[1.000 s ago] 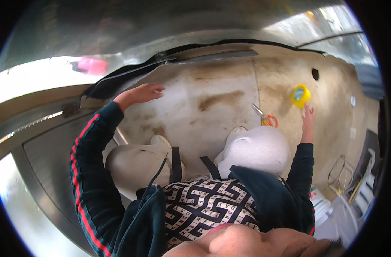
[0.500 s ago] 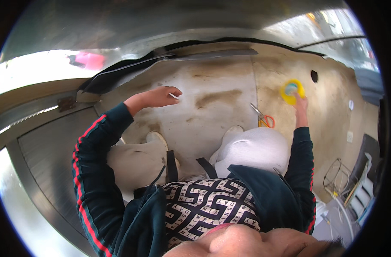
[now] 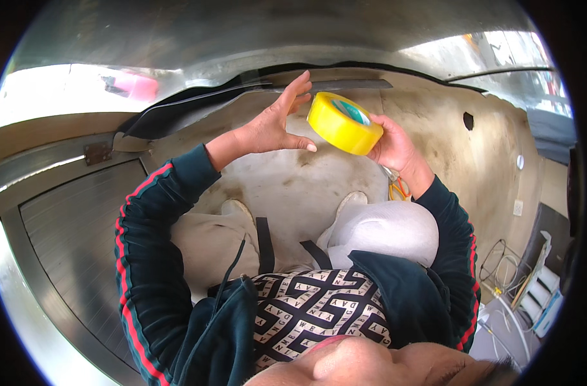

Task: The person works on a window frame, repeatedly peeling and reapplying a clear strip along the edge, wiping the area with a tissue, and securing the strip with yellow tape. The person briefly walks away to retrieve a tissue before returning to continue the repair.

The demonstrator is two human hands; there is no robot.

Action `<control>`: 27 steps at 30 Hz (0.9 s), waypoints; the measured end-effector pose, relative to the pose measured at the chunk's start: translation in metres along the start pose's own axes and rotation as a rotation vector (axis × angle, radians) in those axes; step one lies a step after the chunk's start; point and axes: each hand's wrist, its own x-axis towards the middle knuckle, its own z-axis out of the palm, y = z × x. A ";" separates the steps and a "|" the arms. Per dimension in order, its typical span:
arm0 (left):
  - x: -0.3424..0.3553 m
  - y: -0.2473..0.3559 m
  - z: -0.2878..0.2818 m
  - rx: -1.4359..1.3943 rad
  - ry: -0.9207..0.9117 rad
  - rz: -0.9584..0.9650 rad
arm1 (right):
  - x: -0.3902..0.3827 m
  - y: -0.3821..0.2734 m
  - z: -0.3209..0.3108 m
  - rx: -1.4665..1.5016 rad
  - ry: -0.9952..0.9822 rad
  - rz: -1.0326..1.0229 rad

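Observation:
A roll of yellow packing tape (image 3: 342, 132) with a teal inner core is gripped at its right side by my right hand (image 3: 396, 147). Its broad outer band faces toward me, tilted. Just left of the roll, my left hand (image 3: 272, 124) is raised with thumb and fingers spread apart, not touching the tape. Beyond my right knee, partly covered by my right wrist, lie scissors with orange-and-yellow handles (image 3: 398, 186) on the pale, stained surface (image 3: 293, 177).
Grey metal panelling (image 3: 81, 225) stands at my left. A dark hole (image 3: 468, 121) shows in the surface at the right. Cables (image 3: 502, 260) and a white rack-like object (image 3: 539, 294) are at the lower right. A dark strip (image 3: 197, 109) runs along the far edge.
My right hand has brought the tape roll from the right in to the middle. My left hand has moved right and up, and its fingers have spread.

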 end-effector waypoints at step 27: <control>-0.022 0.025 0.000 -0.103 0.243 -0.207 | 0.000 0.019 0.080 -0.908 -0.371 -0.283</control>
